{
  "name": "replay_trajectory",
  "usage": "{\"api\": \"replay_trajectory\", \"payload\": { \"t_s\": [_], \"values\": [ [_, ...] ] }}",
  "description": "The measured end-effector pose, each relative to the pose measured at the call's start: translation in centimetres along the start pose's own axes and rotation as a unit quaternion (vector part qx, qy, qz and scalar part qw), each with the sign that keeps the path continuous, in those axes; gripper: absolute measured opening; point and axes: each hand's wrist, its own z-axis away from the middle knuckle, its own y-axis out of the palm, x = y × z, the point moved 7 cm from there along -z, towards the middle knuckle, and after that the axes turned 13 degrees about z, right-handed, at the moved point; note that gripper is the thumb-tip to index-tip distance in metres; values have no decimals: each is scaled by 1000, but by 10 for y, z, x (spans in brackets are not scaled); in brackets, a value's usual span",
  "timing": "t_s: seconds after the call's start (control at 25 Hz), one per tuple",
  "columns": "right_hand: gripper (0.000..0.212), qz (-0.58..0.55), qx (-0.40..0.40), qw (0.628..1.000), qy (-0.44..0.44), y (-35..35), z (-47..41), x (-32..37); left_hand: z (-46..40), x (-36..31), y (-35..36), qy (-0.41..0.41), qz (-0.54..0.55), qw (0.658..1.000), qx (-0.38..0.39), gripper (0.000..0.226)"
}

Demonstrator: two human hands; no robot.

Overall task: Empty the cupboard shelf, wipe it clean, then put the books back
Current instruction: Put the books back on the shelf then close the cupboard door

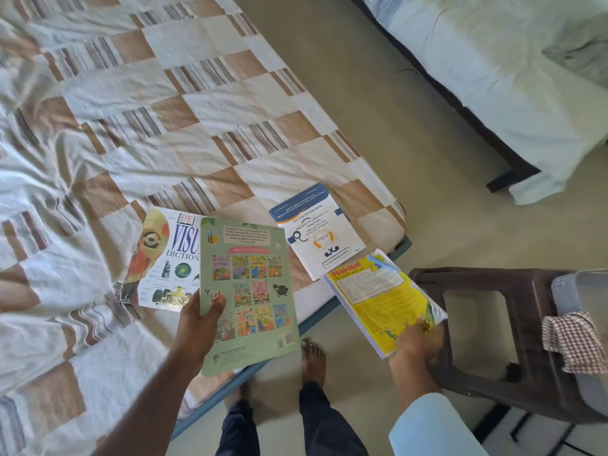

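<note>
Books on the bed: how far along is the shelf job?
Two items, a dictionary and a white folder, already lie on the bed. The left hand holds a green book, the right hand a yellow book. The cloth hangs unused; the shelf is out of view.

- The green activity book [250,291] covers the right part of the visual dictionary [164,258], cutting its title short.
- The print on the white folder [320,235] is too small to read.
- The grey bin [579,291] on the brown plastic stool [493,324] runs off the right edge.
</note>
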Motion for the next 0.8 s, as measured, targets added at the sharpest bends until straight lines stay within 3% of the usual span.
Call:
{"api": "replay_trajectory", "payload": {
  "t_s": [0.16, 0.4, 0.64, 0.8],
  "values": [
    [18, -142, 86, 984, 63, -16, 0, -12, 12, -8, 12, 5, -19, 1000, 20, 21],
    [31, -246, 164, 953, 63, -26, 19, 21, 26, -34, 75, 0, -13, 996, 93, 22],
    [35, -293, 161, 942, 13, -107, 40, 71, 73, -76, 167, 5, 12, 976, 219, 22],
    [18, -307, 95, 947, -9, -179, 55, 56, 133, -87, 206, 4, -3, 949, 314, 24]
  ]
}}
